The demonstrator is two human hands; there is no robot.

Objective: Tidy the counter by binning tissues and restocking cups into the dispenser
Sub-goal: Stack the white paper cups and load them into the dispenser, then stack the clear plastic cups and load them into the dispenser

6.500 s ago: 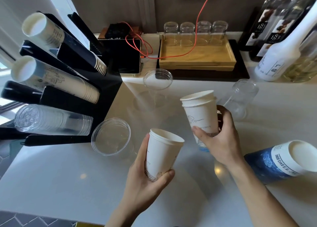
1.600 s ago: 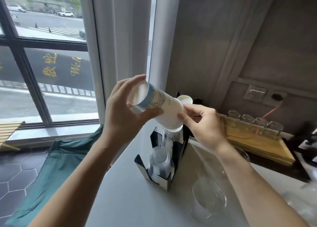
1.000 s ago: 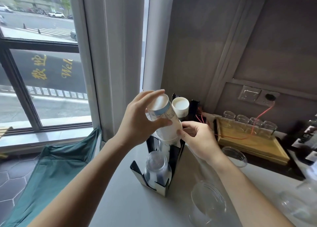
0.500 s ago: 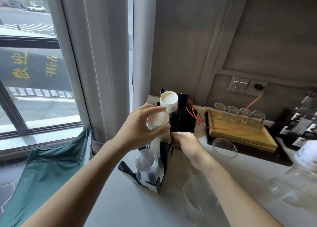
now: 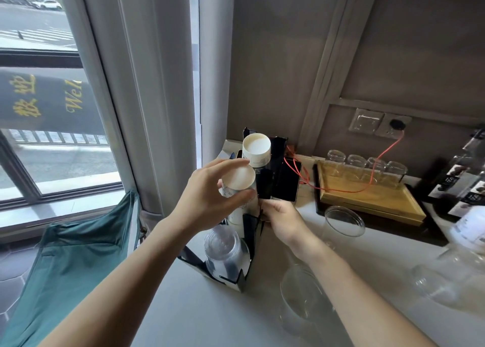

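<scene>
The black cup dispenser (image 5: 278, 186) stands at the counter's left end by the window. My left hand (image 5: 210, 197) grips the base end of a white paper cup stack (image 5: 238, 181) lying in the dispenser's middle slot. My right hand (image 5: 280, 218) is closed on the dispenser's right side just below that stack. Another white paper cup stack (image 5: 256, 147) fills the top slot. A stack of clear plastic cups (image 5: 223, 249) sits in the lowest slot.
Loose clear plastic cups (image 5: 343, 220) (image 5: 304, 297) (image 5: 435, 281) stand or lie on the white counter (image 5: 189, 315). A wooden tray (image 5: 367, 197) with glasses and a red cable sits at the back. Bottles (image 5: 467, 179) stand at the right. A green bin bag (image 5: 68, 262) hangs left of the counter.
The paper cups went from my two hands over the counter into the dispenser's middle slot. My left hand pushed them down and in; my right hand dropped to the dispenser's side.
</scene>
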